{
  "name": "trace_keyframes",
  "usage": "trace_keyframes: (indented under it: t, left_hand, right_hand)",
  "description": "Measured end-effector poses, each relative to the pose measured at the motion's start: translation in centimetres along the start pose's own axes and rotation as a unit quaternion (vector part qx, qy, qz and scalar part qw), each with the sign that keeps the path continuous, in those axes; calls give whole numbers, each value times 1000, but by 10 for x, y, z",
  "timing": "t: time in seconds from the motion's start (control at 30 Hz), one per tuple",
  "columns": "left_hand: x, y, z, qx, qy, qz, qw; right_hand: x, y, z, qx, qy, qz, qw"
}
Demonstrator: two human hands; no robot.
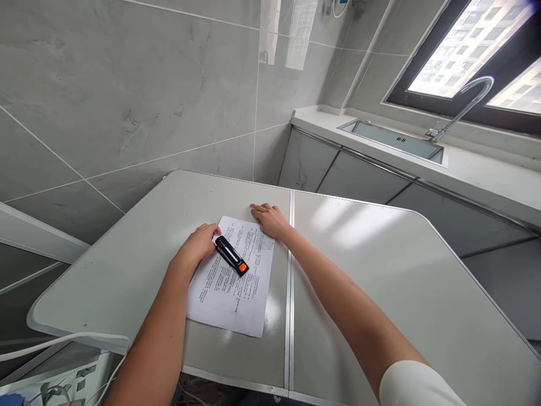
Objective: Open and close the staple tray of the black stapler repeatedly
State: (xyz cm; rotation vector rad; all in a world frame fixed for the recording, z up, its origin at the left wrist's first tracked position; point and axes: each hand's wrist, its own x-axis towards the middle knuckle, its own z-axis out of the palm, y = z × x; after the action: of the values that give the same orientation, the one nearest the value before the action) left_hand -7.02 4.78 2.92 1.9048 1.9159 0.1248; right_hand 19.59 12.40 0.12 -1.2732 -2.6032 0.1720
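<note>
Workpiece: one printed sheet [236,282] lies flat on the grey counter [139,248], just left of the counter's centre seam [291,293]. A black tool [230,255] with an orange end, likely a stapler, rests on the upper half of the sheet. Its orange end points to 4 o'clock and its black end to 10 o'clock.

Left hand [198,243]: positioned at 10 o'clock of the sheet, over its upper left corner. The fingers are curled and the thumb tip meets the black end of the tool. The view does not show whether the grip is closed on the tool or only touches it.

Right hand [270,220]: positioned at 12 o'clock of the sheet, palm down, fingers extended and held together, pressing the far edge against the counter. It holds nothing.

Step in hand, as judged: the sheet is pinned by one hand while the other takes up or aligns the tool on it.

Requirement for the next move: keep the right hand's downward pressure so the sheet cannot slide, and secure a full grip on the tool before lifting or shifting it.

Surroundings: a sink [397,141] and tap [467,101] at 2 o'clock, well apart; tiled wall [127,101] at 11 o'clock.
</note>
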Motion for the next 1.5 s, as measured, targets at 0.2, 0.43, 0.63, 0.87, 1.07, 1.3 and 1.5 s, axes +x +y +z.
trace_keyframes:
  t: [0.2,0.43,0.63,0.87,1.07,1.3,1.5]
  left_hand:
    - [-2,1,-6,-2,32,-28,999]
    - [1,13,-5,-25,51,-75,996]
    - [8,2,0,-30,62,-70,995]
    - [6,4,-2,-40,68,-59,995]
    - [9,1,2,-28,96,-59,993]
    - [11,4,9,-24,149,-40,988]
    - [11,24,18,-51,196,25,979]
  right_hand:
    - [-38,-20,-1,147,140,188,961]
    - [-86,-34,6,215,100,310,921]
    - [-95,-62,0,300,133,324,887]
    - [-128,-131,3,277,147,256,914]
    - [-128,-132,19,221,152,247,931]
    - [-153,-105,15,255,183,258,914]
    - [-190,-87,-8,276,190,287,897]
